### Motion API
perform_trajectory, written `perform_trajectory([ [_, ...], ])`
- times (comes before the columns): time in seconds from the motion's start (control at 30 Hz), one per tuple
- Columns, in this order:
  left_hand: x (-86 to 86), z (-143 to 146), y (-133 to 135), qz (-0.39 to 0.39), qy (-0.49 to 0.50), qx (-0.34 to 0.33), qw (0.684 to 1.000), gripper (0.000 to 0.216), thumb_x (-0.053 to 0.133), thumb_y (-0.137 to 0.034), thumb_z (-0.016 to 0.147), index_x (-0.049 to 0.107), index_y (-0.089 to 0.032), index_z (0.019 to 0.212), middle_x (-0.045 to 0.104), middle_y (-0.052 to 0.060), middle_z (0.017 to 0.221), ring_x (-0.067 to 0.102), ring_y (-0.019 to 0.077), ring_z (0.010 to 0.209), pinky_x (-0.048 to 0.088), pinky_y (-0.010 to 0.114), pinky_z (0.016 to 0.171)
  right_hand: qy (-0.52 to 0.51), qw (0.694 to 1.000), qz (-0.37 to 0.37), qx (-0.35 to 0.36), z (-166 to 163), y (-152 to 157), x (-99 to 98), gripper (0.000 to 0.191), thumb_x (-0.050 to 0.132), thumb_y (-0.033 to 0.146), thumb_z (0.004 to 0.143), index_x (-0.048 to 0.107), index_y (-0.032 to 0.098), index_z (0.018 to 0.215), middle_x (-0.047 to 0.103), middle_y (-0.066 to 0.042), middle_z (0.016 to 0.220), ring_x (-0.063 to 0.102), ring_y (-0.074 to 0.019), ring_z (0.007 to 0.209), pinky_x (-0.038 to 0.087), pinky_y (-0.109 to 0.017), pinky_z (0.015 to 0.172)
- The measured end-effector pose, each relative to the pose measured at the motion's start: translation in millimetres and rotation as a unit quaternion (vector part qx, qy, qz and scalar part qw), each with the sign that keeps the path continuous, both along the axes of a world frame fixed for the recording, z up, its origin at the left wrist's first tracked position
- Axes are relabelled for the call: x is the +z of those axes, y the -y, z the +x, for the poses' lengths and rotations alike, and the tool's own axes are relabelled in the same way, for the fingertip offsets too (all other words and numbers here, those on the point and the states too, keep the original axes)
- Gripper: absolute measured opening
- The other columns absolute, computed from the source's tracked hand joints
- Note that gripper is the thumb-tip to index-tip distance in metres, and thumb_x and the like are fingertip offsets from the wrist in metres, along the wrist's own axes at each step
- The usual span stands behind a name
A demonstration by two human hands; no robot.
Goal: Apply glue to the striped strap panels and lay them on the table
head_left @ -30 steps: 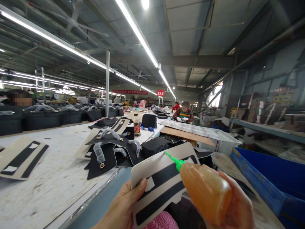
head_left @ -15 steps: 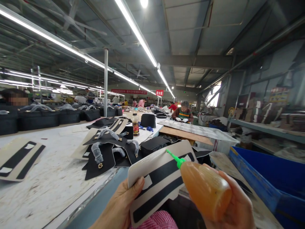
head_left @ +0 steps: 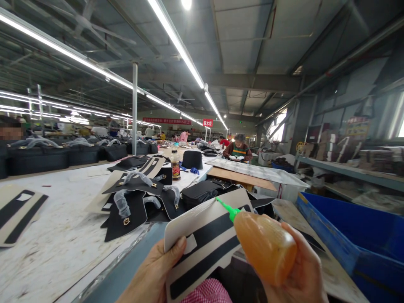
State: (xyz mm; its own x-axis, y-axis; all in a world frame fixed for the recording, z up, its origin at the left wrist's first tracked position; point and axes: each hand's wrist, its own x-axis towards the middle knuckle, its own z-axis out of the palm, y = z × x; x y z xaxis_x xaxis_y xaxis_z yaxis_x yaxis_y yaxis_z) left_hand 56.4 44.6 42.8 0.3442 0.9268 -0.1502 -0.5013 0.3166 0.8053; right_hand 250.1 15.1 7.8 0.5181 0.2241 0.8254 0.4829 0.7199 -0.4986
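Observation:
My left hand [head_left: 158, 269] grips the left edge of a beige bag panel [head_left: 205, 242] with two black strips across it, thumb on top near a small white patch. The panel is tilted up toward me. In my right hand [head_left: 303, 265] is a glue bottle [head_left: 263, 246], filled with amber liquid and fitted with a green nozzle [head_left: 225, 207]. The nozzle tip is at the panel's upper edge; whether it touches I cannot tell. Beyond the panel lie several black bag pieces [head_left: 126, 214] with wrapped handles. Another striped beige panel [head_left: 19, 214] rests on the table at the left.
A white work table [head_left: 72, 252] stretches away on my left. On it stands a jar [head_left: 175, 164] with a dark label. Black bags [head_left: 38, 158] line the far left. A blue bin [head_left: 353, 235] stands at my right. A co-worker [head_left: 238, 149] sits across the tables.
The whole view has shifted slightly, so most things appear a little further left. Both hands keep their holds, and the nozzle stays at the panel's upper edge.

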Motion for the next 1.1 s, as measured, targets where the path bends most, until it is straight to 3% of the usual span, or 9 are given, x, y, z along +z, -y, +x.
perform_trajectory([
  [0.13,2.0,0,0,0.012,0.013,-0.006,1.000,0.032,0.088,-0.037,0.073,0.081,-0.026,0.102,0.083,0.001,0.085,0.078,0.0212,0.083,0.060,0.027,0.073,-0.054,0.998,-0.027,0.027,-6,3,-0.5,0.057,0.077,0.059,0.083,0.062,0.032,0.131,0.069,-0.001,0.125,0.068,-0.0207,0.109,0.059,-0.028,0.092],
  [0.2,2.3,0,0,0.010,0.021,0.000,1.000,0.032,0.089,-0.039,0.071,0.081,-0.027,0.100,0.083,0.000,0.082,0.078,0.0199,0.083,0.059,0.024,0.071,-0.047,0.999,-0.017,0.010,-2,1,-1.6,0.053,0.082,0.047,0.083,0.062,0.033,0.130,0.070,0.001,0.124,0.069,-0.0171,0.108,0.058,-0.021,0.091],
  [0.27,1.8,0,1,0.006,0.026,0.005,1.000,0.031,0.089,-0.040,0.070,0.082,-0.027,0.097,0.082,0.000,0.079,0.078,0.0198,0.083,0.059,0.023,0.071,-0.003,1.000,0.002,-0.023,11,-6,-4.3,0.064,0.088,0.030,0.075,0.061,0.030,0.134,0.070,-0.001,0.124,0.071,-0.0183,0.103,0.059,-0.019,0.086],
  [0.4,-0.6,0,0,-0.008,0.024,0.004,1.000,0.032,0.089,-0.038,0.070,0.082,-0.026,0.099,0.082,0.001,0.080,0.078,0.0210,0.084,0.060,0.026,0.072,0.078,0.991,0.028,-0.103,38,-19,-8.8,0.074,0.089,0.026,0.071,0.058,0.022,0.139,0.067,-0.010,0.128,0.073,-0.0204,0.100,0.057,-0.019,0.085],
  [0.6,-2.1,1,-1,-0.006,0.019,0.009,1.000,0.037,0.091,-0.039,0.067,0.081,-0.024,0.099,0.083,0.002,0.080,0.079,0.0223,0.083,0.061,0.026,0.068,0.101,0.995,0.026,0.014,30,-11,-3.3,0.075,0.086,0.015,0.073,0.055,0.024,0.141,0.067,-0.012,0.128,0.071,-0.0274,0.107,0.062,-0.029,0.083],
  [0.87,9.4,1,5,-0.027,0.011,0.040,0.999,0.050,0.098,-0.043,0.049,0.082,-0.022,0.092,0.084,0.003,0.083,0.079,0.0261,0.087,0.064,0.028,0.071,0.047,0.990,-0.011,-0.133,46,-18,-12.9,0.074,0.088,0.033,0.074,0.057,0.026,0.140,0.065,-0.008,0.131,0.071,-0.0206,0.105,0.058,-0.019,0.084],
  [1.1,-2.6,1,-7,-0.016,0.028,0.001,0.999,0.040,0.097,-0.038,0.057,0.082,-0.021,0.090,0.084,0.004,0.082,0.080,0.0250,0.083,0.063,0.025,0.064,0.093,0.995,0.018,-0.027,36,-11,-4.7,0.072,0.087,0.026,0.076,0.056,0.029,0.140,0.070,-0.004,0.123,0.073,-0.0204,0.102,0.060,-0.020,0.083],
])
